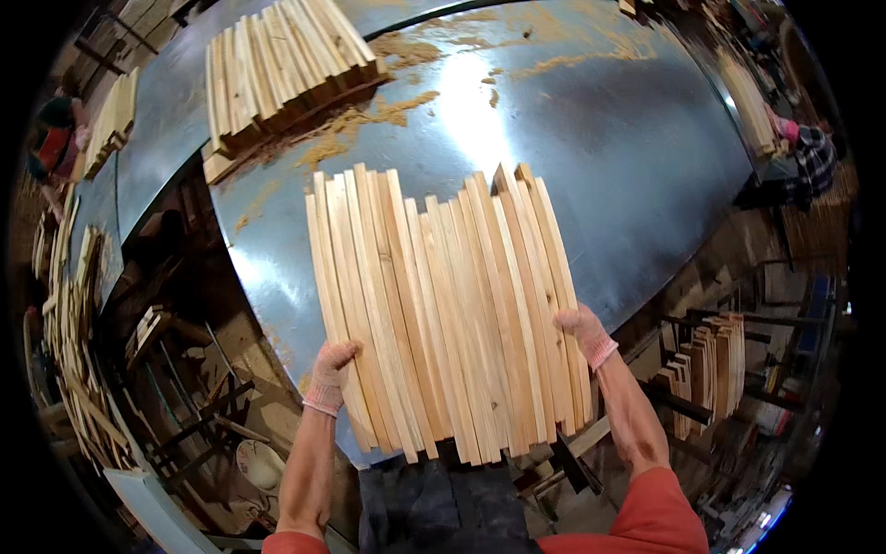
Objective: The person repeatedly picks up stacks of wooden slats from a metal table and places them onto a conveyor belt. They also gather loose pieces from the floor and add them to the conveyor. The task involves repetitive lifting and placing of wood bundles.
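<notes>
A wide row of pale wooden strips (452, 323) lies side by side in front of me, their near ends past the edge of the metal table (628, 166). The far ends are uneven, some reaching farther than others. My left hand (331, 369), in a pinkish knit glove, grips the row's left side with the thumb on top. On the opposite side, my gloved right hand (583, 331) clasps the outer strips, thumb also on top. The fingers of both hands are mostly hidden beneath or beside the wood.
Another bundle of wooden strips (286, 69) stands at the table's far left, near scattered sawdust (351, 129). A rack at right holds more strips (715, 369). Loose sticks (78, 323) pile up at left. People work at the far left (60, 138) and far right (808, 162).
</notes>
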Demonstrator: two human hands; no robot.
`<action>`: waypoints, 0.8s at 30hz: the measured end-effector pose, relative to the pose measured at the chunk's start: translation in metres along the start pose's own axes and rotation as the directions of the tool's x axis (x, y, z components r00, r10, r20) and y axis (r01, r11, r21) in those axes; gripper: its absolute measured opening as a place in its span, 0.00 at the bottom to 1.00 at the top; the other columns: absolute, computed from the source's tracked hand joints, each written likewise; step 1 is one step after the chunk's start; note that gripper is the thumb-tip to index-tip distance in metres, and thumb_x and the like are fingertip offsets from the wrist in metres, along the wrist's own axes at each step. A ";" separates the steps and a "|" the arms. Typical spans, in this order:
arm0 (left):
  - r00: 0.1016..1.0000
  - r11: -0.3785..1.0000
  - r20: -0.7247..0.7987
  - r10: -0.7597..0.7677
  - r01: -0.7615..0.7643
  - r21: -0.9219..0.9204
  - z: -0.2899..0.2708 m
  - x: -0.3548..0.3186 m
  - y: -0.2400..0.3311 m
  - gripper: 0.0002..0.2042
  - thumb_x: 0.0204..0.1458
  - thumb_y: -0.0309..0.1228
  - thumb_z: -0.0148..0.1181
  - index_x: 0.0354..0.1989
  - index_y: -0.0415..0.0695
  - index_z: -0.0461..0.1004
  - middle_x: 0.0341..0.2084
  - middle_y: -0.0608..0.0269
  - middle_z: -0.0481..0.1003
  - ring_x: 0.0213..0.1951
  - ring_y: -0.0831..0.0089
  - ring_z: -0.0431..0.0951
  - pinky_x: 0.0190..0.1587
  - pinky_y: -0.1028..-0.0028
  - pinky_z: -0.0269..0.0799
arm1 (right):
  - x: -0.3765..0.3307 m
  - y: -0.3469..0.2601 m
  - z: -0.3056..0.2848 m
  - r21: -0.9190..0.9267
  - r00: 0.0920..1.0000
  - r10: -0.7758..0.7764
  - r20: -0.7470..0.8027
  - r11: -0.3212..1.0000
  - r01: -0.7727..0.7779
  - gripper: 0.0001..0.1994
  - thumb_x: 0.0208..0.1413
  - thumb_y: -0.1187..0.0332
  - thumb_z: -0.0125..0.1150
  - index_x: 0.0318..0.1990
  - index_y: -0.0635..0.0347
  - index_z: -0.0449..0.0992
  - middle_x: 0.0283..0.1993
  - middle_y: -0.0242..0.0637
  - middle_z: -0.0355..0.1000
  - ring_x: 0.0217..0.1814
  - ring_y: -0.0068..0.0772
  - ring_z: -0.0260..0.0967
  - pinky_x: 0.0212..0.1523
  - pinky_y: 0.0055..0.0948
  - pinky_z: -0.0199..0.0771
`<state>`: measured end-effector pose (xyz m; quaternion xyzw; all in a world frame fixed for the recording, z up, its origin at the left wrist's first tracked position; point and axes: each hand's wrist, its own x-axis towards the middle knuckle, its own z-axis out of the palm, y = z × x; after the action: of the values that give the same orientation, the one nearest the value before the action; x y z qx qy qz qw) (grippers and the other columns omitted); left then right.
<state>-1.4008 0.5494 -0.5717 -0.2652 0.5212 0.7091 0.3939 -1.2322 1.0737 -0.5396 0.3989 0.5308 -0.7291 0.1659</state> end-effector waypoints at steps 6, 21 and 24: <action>0.996 0.996 -0.017 0.082 -0.083 -0.041 0.006 -0.117 0.019 0.32 0.52 0.37 0.75 0.63 0.35 0.74 0.44 0.55 0.83 0.45 0.63 0.86 0.50 0.63 0.84 | -0.043 0.017 0.045 0.049 0.991 -0.015 0.134 0.999 0.008 0.34 0.54 0.59 0.74 0.66 0.67 0.74 0.44 0.30 0.75 0.41 0.23 0.72 0.44 0.29 0.77; 0.792 0.771 -0.379 0.479 -0.586 -0.249 -0.227 -0.421 -0.076 0.18 0.53 0.33 0.71 0.49 0.37 0.80 0.38 0.61 0.82 0.40 0.68 0.83 0.46 0.67 0.80 | -0.226 -0.054 0.372 -0.100 0.719 -0.177 0.672 0.941 0.324 0.36 0.54 0.63 0.75 0.68 0.66 0.69 0.40 0.37 0.76 0.36 0.32 0.73 0.38 0.39 0.78; 0.706 0.659 -0.444 0.552 -0.695 -0.288 -0.284 -0.507 -0.113 0.17 0.52 0.33 0.70 0.47 0.38 0.81 0.38 0.61 0.82 0.40 0.67 0.83 0.47 0.66 0.79 | -0.273 -0.023 0.458 -0.068 0.608 -0.166 0.777 0.937 0.343 0.36 0.54 0.65 0.76 0.70 0.65 0.69 0.49 0.37 0.77 0.44 0.34 0.76 0.44 0.39 0.80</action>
<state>-1.0381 0.1535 -0.3220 -0.2585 0.4647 0.8461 -0.0366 -1.2618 0.6176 -0.2640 -0.0440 0.5370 -0.7840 0.3081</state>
